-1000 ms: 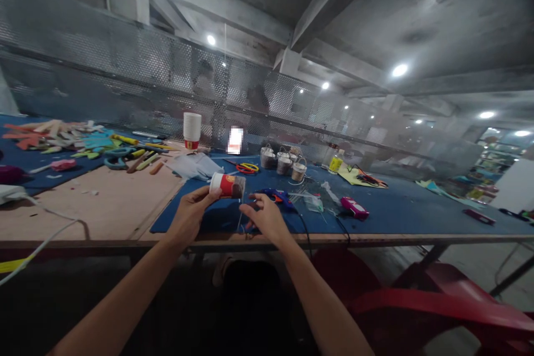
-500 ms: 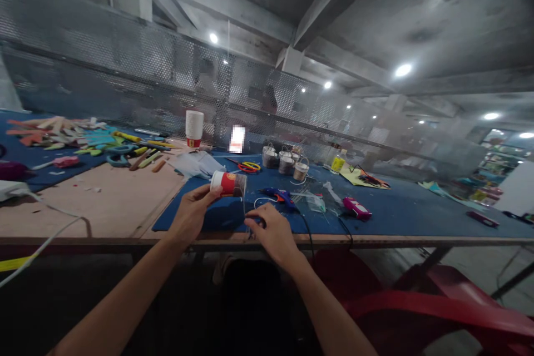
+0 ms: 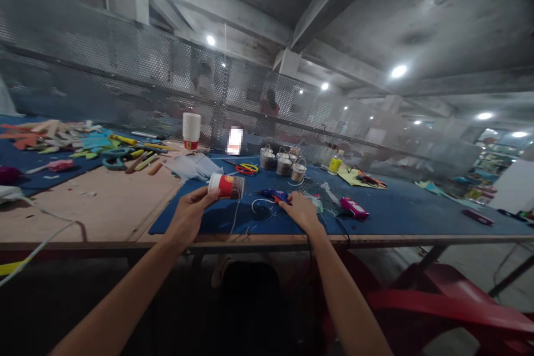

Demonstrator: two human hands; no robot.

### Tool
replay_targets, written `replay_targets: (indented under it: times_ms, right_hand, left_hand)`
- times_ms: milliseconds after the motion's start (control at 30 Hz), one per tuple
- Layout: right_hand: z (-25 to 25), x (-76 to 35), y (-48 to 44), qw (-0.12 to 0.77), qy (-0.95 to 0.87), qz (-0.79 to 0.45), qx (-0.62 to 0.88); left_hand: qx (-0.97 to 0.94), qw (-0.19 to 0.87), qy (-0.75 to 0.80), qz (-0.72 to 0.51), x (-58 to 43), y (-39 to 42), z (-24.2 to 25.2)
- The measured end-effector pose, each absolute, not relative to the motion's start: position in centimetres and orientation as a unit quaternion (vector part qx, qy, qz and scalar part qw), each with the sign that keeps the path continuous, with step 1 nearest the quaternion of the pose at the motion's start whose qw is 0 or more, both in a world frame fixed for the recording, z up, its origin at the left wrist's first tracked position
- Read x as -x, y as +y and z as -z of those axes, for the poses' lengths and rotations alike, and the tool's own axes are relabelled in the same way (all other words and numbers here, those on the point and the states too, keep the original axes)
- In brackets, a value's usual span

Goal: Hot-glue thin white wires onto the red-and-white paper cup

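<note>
My left hand [image 3: 194, 208] grips a red-and-white paper cup [image 3: 225, 185] by its left end and holds it sideways above the blue mat. Grey-brown cord is wound round the right part of the cup, and a loose strand [image 3: 236, 217] hangs from it towards the table edge. My right hand [image 3: 303, 211] is on the handle of a blue hot glue gun [image 3: 278, 196], its fingers curled over it; the gun lies on the mat with its nozzle to the left. Part of the handle is hidden beneath that hand.
Several small cord-wrapped cups with handles [image 3: 283, 164] stand behind the glue gun, with red-and-yellow scissors [image 3: 247, 168] beside them. A stack of paper cups [image 3: 191, 129] stands further left. A magenta box [image 3: 354, 208] lies right of my right hand. Craft sticks and tools lie at left.
My right hand has let go of the cord strand and moved right to the glue gun. The strand now hangs loose. My left hand still holds the cup in nearly the same place.
</note>
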State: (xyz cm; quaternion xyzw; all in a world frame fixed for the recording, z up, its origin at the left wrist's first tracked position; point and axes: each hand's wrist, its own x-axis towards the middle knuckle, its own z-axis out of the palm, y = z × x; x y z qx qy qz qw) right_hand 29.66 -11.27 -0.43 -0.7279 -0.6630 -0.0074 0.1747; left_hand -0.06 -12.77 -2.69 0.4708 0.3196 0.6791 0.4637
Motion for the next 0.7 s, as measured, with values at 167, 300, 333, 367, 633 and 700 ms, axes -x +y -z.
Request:
replay_targets:
  times_ms: [167, 300, 333, 367, 633, 700]
  right_hand:
    - [0.6, -29.9, -9.9, 0.216, -0.652, -0.055, 0.725]
    - [1.4, -30.5, -9.7, 0.292, -0.639, -0.093, 0.706]
    - [1.5, -30.6, -9.8, 0.317, -0.635, -0.110, 0.696]
    - [1.7, -30.6, -9.9, 0.341, -0.631, -0.129, 0.685]
    - [0.6, -28.4, -12.9, 0.600, -0.515, -0.446, 0.420]
    - [0.3, -27.7, -13.7, 0.607, -0.482, -0.503, 0.384]
  left_hand:
    - [-0.468, 0.466, 0.324, -0.678, 0.2, -12.7, 2.8]
    - [-0.451, 0.476, 0.322, -0.683, 0.1, -12.7, 2.9]
    - [-0.448, 0.478, 0.322, -0.683, 0.1, -12.7, 2.8]
    - [-0.447, 0.480, 0.323, -0.682, 0.1, -12.7, 2.8]
    - [-0.442, 0.486, 0.326, -0.680, -0.1, -13.1, 2.4]
    - [-0.442, 0.482, 0.329, -0.681, -0.1, -13.1, 2.4]
